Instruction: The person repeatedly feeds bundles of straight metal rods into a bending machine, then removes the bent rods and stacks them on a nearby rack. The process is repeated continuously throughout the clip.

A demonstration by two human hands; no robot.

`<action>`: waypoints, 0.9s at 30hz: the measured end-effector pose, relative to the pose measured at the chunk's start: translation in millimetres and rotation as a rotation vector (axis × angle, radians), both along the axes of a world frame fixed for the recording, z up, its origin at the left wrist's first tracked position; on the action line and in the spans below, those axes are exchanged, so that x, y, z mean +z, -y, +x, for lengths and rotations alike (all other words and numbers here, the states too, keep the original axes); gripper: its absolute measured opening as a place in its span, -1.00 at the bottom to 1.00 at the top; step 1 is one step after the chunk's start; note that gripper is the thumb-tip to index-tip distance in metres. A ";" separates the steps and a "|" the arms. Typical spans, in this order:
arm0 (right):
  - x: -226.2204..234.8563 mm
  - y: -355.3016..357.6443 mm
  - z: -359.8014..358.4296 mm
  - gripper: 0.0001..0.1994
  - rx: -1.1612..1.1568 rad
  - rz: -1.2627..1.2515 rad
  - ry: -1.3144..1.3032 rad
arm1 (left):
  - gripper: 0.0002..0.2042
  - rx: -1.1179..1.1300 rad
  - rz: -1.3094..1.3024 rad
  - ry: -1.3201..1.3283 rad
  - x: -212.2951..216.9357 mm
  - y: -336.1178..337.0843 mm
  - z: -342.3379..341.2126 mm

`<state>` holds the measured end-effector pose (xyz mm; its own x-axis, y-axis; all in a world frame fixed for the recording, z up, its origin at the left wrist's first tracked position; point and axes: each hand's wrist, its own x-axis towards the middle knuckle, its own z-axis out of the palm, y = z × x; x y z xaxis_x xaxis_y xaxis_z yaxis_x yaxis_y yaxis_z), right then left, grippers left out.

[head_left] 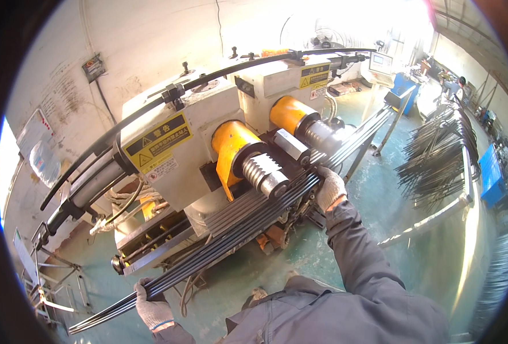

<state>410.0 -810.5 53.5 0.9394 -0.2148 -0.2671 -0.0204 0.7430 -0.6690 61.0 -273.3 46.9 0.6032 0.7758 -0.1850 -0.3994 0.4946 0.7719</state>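
A bundle of long dark metal rods (231, 243) slants across the front of a machine, from the lower left up toward the right. My left hand (153, 307), in a light knitted glove, is closed around the bundle near its lower left end. Farther up, my right hand (330, 189), gloved alike, grips the rods just below the ribbed steel rollers. One roller (264, 174) sits in an orange housing (231, 140); the other roller (322, 136) is behind it to the right. Brownish rods (225, 217) lie alongside the bundle, close to the machine. My right fingers are partly hidden.
The large pale machine (173, 172) carries yellow warning labels and a thick black hose (236, 67). Bright rods rest on a stand (400, 117) at right. Beyond it, a rack holds a heap of dark rods (437, 155). A blue bin (491, 175) stands farther right.
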 end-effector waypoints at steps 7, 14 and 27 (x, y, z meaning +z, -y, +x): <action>-8.4 -38.1 18.1 -0.77 0.022 0.088 -0.033 | -0.80 -0.009 -0.238 -0.019 -21.6 26.9 79.8; -58.3 -37.6 72.9 -0.66 0.066 -0.401 -0.084 | -0.74 -0.134 -0.332 -0.020 -5.0 65.3 126.5; -40.8 -42.8 46.3 -0.43 0.033 -0.525 -0.204 | -0.64 -0.061 -0.058 -0.036 -22.1 -19.6 84.9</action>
